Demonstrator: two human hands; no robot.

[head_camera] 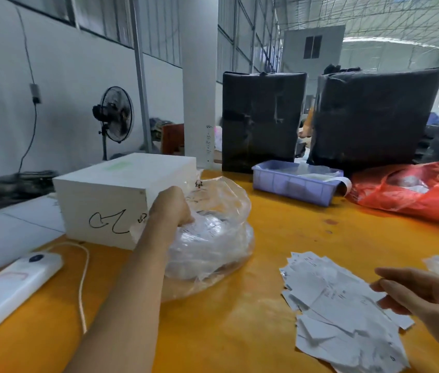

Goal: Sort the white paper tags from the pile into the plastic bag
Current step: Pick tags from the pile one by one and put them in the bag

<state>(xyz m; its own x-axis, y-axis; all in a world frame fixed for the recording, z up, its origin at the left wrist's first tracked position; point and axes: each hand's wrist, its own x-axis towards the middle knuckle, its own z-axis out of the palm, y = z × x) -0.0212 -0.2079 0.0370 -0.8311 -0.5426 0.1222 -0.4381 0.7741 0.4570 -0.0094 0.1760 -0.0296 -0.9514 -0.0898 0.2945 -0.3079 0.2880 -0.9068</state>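
From the head view, the plastic bag [213,232] is gripped at its mouth by the left hand [171,208]. The right hand [417,294], fingers relaxed and empty, hovers over the paper tags [339,313] piled on the desk [240,332]. Gathering tags seems next, calling for a pinch.

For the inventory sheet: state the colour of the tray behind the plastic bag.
Light purple tray, seen in the head view.

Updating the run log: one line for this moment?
left hand: in bag | right hand: open over tags
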